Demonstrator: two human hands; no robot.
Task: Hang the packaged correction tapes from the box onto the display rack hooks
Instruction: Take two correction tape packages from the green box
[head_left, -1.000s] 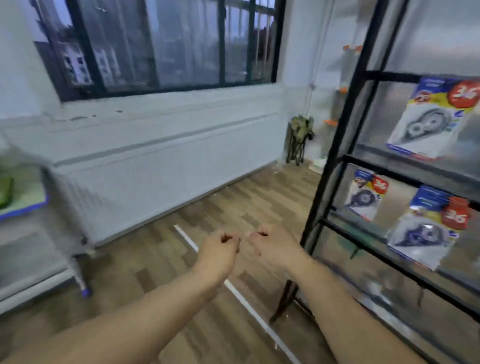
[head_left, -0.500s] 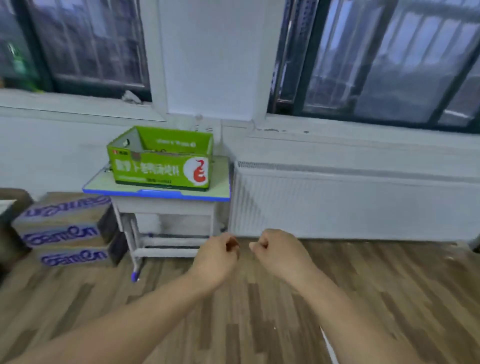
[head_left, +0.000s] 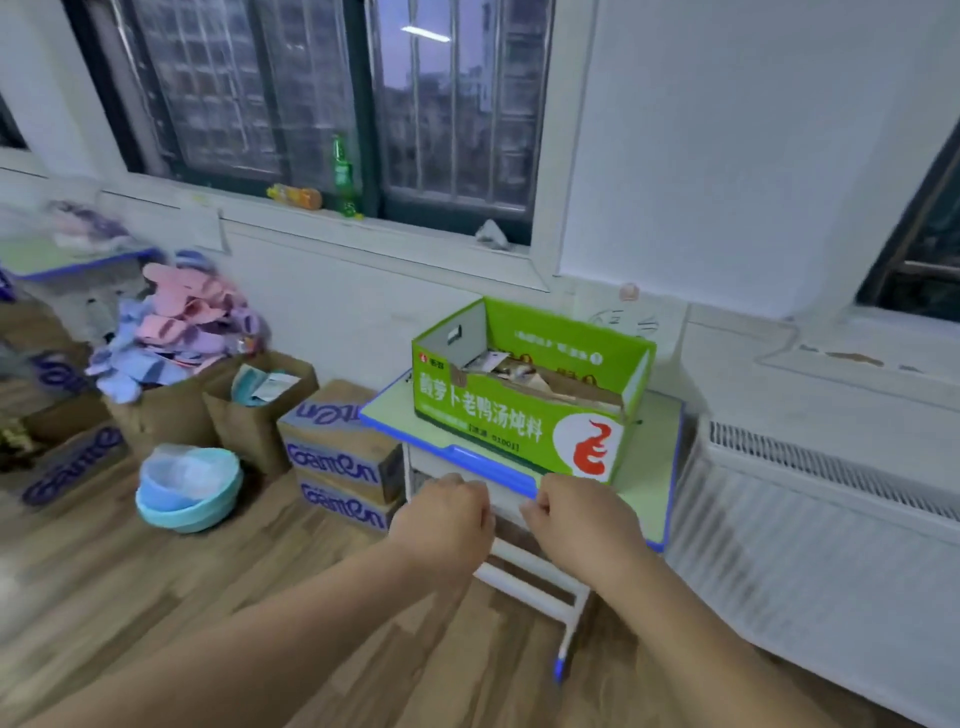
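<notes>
A green cardboard box (head_left: 524, 415) with white and red print stands open on a small desk (head_left: 654, 467) with a blue rim. Some packaged items (head_left: 506, 366) show inside it, too blurred to read. My left hand (head_left: 447, 514) and my right hand (head_left: 576, 519) are held side by side in front of the desk's near edge, both with fingers curled and holding nothing. The display rack is out of view.
Stacked cardboard cartons (head_left: 337, 457) sit left of the desk, with open brown boxes of pink and purple items (head_left: 176, 332) and blue bowls (head_left: 189, 488) on the wood floor. A white radiator (head_left: 821, 525) runs along the wall at right. Bottles (head_left: 343, 176) stand on the windowsill.
My view has swung left from the display rack to the desk and come closer to the green box. Both hands have stayed curled and empty in front of me.
</notes>
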